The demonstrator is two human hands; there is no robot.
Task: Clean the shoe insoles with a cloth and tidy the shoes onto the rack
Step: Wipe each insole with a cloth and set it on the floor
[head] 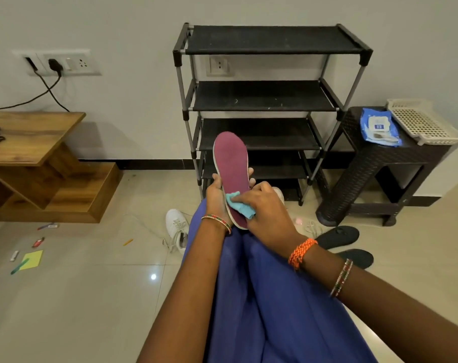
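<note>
Counts around the shoe rack

One black shoe rack point(271, 100) with four shelves; before it, one maroon insole point(232, 163), one blue cloth point(239, 205) and two hands. Left of the rack lies one white shoe point(176, 226); right of it, two black slippers point(338, 237), one dark stool point(379, 163) bearing one wipes pack point(379, 128) and one white tray point(424, 121).
</note>
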